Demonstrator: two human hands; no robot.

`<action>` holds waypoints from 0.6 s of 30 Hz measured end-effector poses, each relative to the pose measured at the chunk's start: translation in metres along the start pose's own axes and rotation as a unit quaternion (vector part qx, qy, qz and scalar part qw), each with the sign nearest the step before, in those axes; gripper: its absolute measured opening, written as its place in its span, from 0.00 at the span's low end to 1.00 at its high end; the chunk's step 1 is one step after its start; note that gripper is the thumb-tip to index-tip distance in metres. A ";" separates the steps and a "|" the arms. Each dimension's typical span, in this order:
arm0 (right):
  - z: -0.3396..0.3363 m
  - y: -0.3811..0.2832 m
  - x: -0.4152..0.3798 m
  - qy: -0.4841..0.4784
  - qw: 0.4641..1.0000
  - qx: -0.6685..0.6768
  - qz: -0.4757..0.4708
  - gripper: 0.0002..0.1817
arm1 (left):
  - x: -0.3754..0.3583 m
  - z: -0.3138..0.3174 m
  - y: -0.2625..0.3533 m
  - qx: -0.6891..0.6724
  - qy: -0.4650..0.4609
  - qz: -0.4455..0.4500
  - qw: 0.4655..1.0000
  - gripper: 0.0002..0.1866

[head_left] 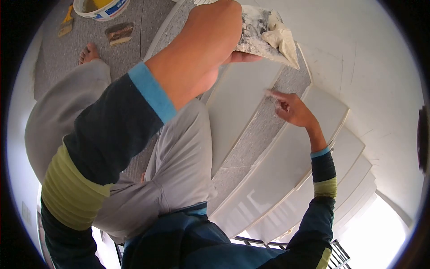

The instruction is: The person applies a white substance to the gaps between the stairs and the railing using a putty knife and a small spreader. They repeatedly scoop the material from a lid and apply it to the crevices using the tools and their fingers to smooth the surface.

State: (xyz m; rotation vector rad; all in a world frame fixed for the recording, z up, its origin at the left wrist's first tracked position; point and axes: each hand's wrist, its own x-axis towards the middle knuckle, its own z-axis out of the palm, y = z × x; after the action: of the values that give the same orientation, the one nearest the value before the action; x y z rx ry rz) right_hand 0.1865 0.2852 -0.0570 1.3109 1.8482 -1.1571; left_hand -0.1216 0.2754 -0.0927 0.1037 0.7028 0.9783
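My left hand (215,31) is closed on a flat plate (251,38) smeared with putty, its fingers showing below the plate's edge. A thick lump of off-white putty (280,38) sits near the plate's corner. Lower and to the right, my right hand (293,110) reaches over a speckled grey stair tread (244,154). Its index finger is stretched out, with a whitish tip by the edge where the tread meets a pale riser (239,105). The other fingers curl loosely, and nothing shows in them.
More pale risers (318,112) curve along a white wall (376,58). At the upper left are a white bucket (105,15), a yellow-handled paintbrush (67,22) and a worn brownish block (119,33) near my bare foot (89,53). A dark railing (340,255) stands at the bottom.
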 end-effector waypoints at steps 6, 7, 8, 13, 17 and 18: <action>0.004 0.002 0.005 0.059 0.996 -0.062 0.003 0.39 | 0.000 0.005 0.000 -0.019 0.041 0.030 0.999 0.15; 0.008 0.002 0.004 0.068 0.987 -0.144 0.013 0.38 | -0.001 0.005 0.001 -0.019 0.043 0.031 0.998 0.15; 0.013 0.004 0.002 0.067 0.987 -0.145 0.012 0.38 | -0.001 0.005 0.002 -0.019 0.045 0.032 0.998 0.15; 0.013 0.025 -0.011 0.164 0.901 -0.371 -0.151 0.36 | -0.005 0.006 0.004 -0.013 0.054 0.026 0.998 0.15; -0.002 0.008 -0.003 0.194 0.924 -0.305 -0.123 0.34 | -0.005 0.010 0.006 -0.010 0.060 0.018 0.998 0.15; -0.006 -0.002 0.002 0.184 0.947 -0.248 -0.091 0.33 | -0.005 0.011 0.006 -0.009 0.061 0.017 0.998 0.15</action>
State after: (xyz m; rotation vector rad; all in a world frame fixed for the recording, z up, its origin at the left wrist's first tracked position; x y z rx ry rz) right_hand 0.1838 0.2911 -0.0549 1.1253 2.3722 -0.4819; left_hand -0.1216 0.2773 -0.0788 0.0413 0.8070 1.0302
